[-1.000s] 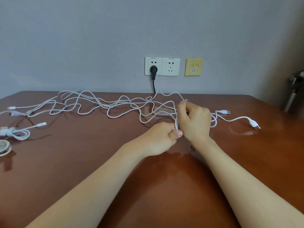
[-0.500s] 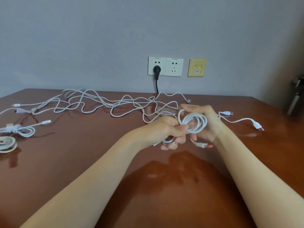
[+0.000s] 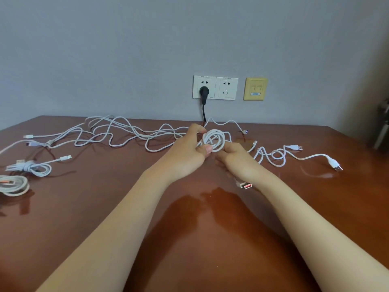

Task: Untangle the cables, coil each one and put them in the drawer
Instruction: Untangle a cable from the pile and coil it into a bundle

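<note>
Both bare forearms reach forward from the near edge and meet over the middle of the brown table (image 3: 189, 239). The left hand (image 3: 185, 154) lies palm inward with its fingers curled; its thumb (image 3: 208, 149) presses on the lower rim of a white coil (image 3: 214, 138), and the forefinger arches over the coil's left side. The right hand (image 3: 239, 162) sits just below and to the right, back toward the camera; its fingers curl round the coil's lower right part, their tips hidden. The coil is held between the two hands, above the table's middle. An orange-tongued plug (image 3: 245, 185) pokes out under the right wrist. Behind the hands a tangle of white cables (image 3: 126, 134) sprawls leftward; a loose cable (image 3: 294, 157) lies to the right. A bundled cable (image 3: 31, 167) and a wound cable (image 3: 14, 184) rest near the left edge.
</note>
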Action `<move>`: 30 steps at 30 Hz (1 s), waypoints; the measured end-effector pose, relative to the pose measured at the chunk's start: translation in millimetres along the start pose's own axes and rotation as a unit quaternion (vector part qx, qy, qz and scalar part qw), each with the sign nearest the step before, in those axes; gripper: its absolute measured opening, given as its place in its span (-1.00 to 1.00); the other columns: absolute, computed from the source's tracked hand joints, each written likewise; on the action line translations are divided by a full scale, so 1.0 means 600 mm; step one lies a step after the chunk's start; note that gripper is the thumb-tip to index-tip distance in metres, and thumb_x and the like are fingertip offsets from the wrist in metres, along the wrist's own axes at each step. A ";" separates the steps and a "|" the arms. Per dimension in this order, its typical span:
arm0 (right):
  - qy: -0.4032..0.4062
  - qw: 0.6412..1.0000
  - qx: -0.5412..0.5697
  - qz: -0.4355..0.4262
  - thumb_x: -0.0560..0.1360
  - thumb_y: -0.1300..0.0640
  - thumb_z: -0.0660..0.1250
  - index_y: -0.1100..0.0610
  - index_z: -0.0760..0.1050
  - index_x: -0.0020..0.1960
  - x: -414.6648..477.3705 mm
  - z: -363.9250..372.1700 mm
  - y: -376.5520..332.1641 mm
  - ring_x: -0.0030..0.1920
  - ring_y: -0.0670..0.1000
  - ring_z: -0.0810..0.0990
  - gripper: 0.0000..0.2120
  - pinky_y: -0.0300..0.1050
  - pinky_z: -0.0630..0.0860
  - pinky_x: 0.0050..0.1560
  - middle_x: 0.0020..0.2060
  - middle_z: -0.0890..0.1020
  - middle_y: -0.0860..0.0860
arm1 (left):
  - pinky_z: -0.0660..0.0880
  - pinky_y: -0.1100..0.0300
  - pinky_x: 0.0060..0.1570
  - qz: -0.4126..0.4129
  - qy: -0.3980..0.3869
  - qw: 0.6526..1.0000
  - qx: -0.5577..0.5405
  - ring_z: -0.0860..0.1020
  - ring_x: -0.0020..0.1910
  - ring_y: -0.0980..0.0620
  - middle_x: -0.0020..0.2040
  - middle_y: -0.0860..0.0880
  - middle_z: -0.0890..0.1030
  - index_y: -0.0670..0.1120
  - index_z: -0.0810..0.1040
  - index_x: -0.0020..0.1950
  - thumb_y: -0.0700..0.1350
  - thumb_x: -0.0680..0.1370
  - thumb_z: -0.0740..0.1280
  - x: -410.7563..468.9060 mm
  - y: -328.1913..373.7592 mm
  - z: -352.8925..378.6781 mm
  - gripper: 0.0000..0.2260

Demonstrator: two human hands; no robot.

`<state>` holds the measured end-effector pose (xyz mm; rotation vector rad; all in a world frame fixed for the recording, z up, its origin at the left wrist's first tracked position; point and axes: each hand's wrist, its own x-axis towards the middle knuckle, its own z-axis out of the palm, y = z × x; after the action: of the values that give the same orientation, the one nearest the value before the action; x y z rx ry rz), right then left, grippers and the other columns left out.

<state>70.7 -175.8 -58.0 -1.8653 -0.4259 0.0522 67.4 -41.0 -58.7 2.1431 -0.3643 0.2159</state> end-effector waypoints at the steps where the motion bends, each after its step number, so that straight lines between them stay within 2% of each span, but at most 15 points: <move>1: -0.003 1.000 -0.030 -0.004 0.57 0.34 0.09 0.11 0.37 -0.33 0.003 0.001 0.006 -0.62 -0.18 0.26 -0.66 -0.36 0.20 -0.58 -0.70 0.33 -0.14 | 0.29 0.15 -0.28 0.007 0.004 1.000 0.000 0.34 -0.41 0.11 -0.32 0.05 0.42 0.04 0.28 0.11 -0.13 0.59 0.20 0.001 -0.002 0.000 -0.85; 3: -0.014 0.995 -0.099 0.000 0.61 0.23 0.12 0.09 0.35 -0.40 0.006 0.007 0.014 -0.60 -0.15 0.28 -0.61 -0.29 0.24 -0.50 -0.67 0.35 -0.13 | 0.25 0.14 -0.36 0.012 0.012 1.000 -0.022 0.32 -0.43 0.08 -0.33 0.01 0.41 0.02 0.28 0.04 -0.13 0.59 0.20 0.003 -0.005 0.001 -0.89; 5: -0.017 0.986 -0.162 -0.016 0.62 0.18 0.12 0.00 0.35 -0.40 0.005 0.013 0.014 -0.56 -0.19 0.36 -0.60 -0.34 0.27 -0.42 -0.62 0.41 -0.14 | 0.25 0.15 -0.39 0.003 0.021 0.999 -0.035 0.32 -0.45 0.05 -0.34 -0.02 0.43 0.04 0.26 -0.07 -0.13 0.59 0.21 0.006 -0.008 0.003 -0.86; 7: -0.014 0.969 -0.241 -0.048 0.61 0.19 0.12 -0.02 0.39 -0.31 0.002 0.017 0.013 -0.37 -0.14 0.45 -0.66 -0.26 0.32 -0.27 -0.44 0.48 -0.12 | 0.27 0.14 -0.35 -0.016 0.023 0.999 -0.038 0.34 -0.44 0.05 -0.32 -0.03 0.43 0.04 0.23 -0.16 -0.12 0.59 0.21 0.007 -0.010 0.004 -0.81; 9: -0.027 0.938 -0.336 -0.078 0.59 0.22 0.12 0.11 0.49 -0.02 0.001 0.018 0.012 -0.09 0.10 0.54 -0.83 -0.14 0.38 -0.10 -0.15 0.59 0.09 | 0.30 0.11 -0.24 -0.032 0.029 0.998 -0.041 0.35 -0.38 0.03 -0.26 -0.04 0.43 0.04 0.22 -0.19 -0.09 0.59 0.22 0.007 -0.011 0.004 -0.79; 11: -0.056 0.893 -0.441 -0.070 0.55 0.28 0.14 0.25 0.30 0.31 -0.006 0.025 0.008 0.07 0.24 0.52 -0.67 -0.08 0.36 -0.09 0.08 0.54 0.24 | 0.31 0.11 -0.18 -0.046 0.039 0.998 -0.023 0.36 -0.31 0.00 -0.21 -0.05 0.42 0.04 0.21 -0.20 -0.07 0.59 0.21 0.006 -0.011 0.003 -0.77; 13: -0.069 0.835 -0.543 -0.062 0.53 0.32 0.15 0.30 0.07 0.44 -0.017 0.033 0.005 0.13 0.23 0.51 -0.49 -0.07 0.29 -0.13 0.15 0.49 0.23 | 0.32 0.10 -0.20 -0.054 0.042 0.998 0.018 0.39 -0.28 -0.01 -0.19 -0.06 0.45 0.03 0.20 -0.21 -0.05 0.58 0.21 0.005 -0.013 0.003 -0.77; 15: -0.057 0.772 -0.627 -0.086 0.53 0.33 0.16 0.29 0.07 0.44 -0.028 0.034 -0.004 0.17 0.19 0.51 -0.48 -0.07 0.29 -0.12 0.20 0.48 0.17 | 0.33 0.10 -0.21 -0.067 0.045 0.996 0.032 0.40 -0.26 -0.04 -0.20 -0.08 0.46 0.02 0.20 -0.22 -0.05 0.58 0.21 0.005 -0.015 0.005 -0.77; 18: -0.005 0.715 -0.683 -0.149 0.51 0.31 0.14 0.18 0.30 0.33 -0.024 0.023 -0.019 0.19 0.12 0.51 -0.61 -0.06 0.36 0.08 0.18 0.52 0.07 | 0.32 0.16 -0.34 -0.091 0.067 0.993 -0.034 0.36 -0.39 -0.04 -0.31 -0.07 0.42 -0.02 0.19 -0.24 -0.10 0.58 0.22 0.010 -0.018 0.007 -0.74; 20: 0.054 0.682 -0.687 -0.243 0.43 0.31 0.06 0.16 0.52 0.11 -0.019 0.016 -0.017 0.05 0.12 0.56 -0.64 -0.09 0.38 0.04 0.03 0.56 0.08 | 0.26 0.24 -0.47 -0.118 0.051 0.990 -0.051 0.33 -0.50 0.00 -0.38 -0.07 0.41 -0.05 0.21 -0.22 -0.16 0.58 0.21 0.012 -0.018 0.001 -0.77; 22: 0.059 0.697 -0.649 -0.298 0.31 0.26 0.03 0.16 0.60 -0.19 -0.016 0.014 -0.012 -0.16 0.14 0.58 -0.65 -0.11 0.30 -0.11 -0.14 0.59 0.10 | 0.20 0.31 -0.55 -0.139 -0.020 0.989 -0.044 0.33 -0.56 0.05 -0.42 -0.07 0.39 -0.10 0.29 -0.16 -0.27 0.55 0.17 0.010 -0.023 -0.004 -0.87; 23: 0.025 0.718 -0.624 -0.308 0.32 0.27 0.08 0.19 0.60 -0.21 -0.014 0.013 -0.006 -0.12 0.17 0.58 -0.70 -0.10 0.26 -0.08 -0.09 0.59 0.14 | 0.19 0.33 -0.58 -0.142 -0.057 0.988 -0.032 0.33 -0.58 0.07 -0.42 -0.06 0.38 -0.11 0.34 -0.09 -0.30 0.54 0.15 0.009 -0.025 -0.006 -0.90; 25: -0.058 0.778 -0.560 -0.278 0.45 0.30 0.19 0.26 0.58 -0.03 -0.012 0.012 0.002 0.19 0.21 0.48 -0.79 -0.10 0.20 0.18 0.22 0.50 0.17 | 0.22 0.37 -0.64 -0.142 -0.095 0.985 -0.005 0.36 -0.61 0.14 -0.40 -0.01 0.39 -0.08 0.36 0.06 -0.30 0.56 0.14 0.006 -0.027 -0.008 -0.85; 27: -0.079 0.818 -0.511 -0.252 0.55 0.25 0.18 0.23 0.54 0.10 -0.012 0.004 0.006 0.40 0.13 0.28 -0.79 -0.11 0.10 0.37 0.40 0.35 0.08 | 0.25 0.40 -0.68 -0.142 -0.097 0.985 0.002 0.38 -0.65 0.22 -0.38 0.01 0.40 -0.09 0.34 0.11 -0.28 0.59 0.16 0.005 -0.024 -0.007 -0.85; 30: -0.060 0.865 -0.449 -0.218 0.57 0.24 0.15 0.17 0.55 0.05 -0.014 -0.003 0.003 0.37 0.03 0.32 -0.79 -0.13 0.28 0.28 0.35 0.43 -0.01 | 0.25 0.40 -0.68 -0.146 -0.094 0.985 -0.006 0.37 -0.64 0.20 -0.38 -0.02 0.39 -0.18 0.36 0.16 -0.27 0.59 0.17 0.002 -0.016 -0.006 -0.84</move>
<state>63.7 -180.9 -60.5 -2.6265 -1.0883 -0.4043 71.9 -32.8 -63.8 2.1808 -0.1534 -0.1577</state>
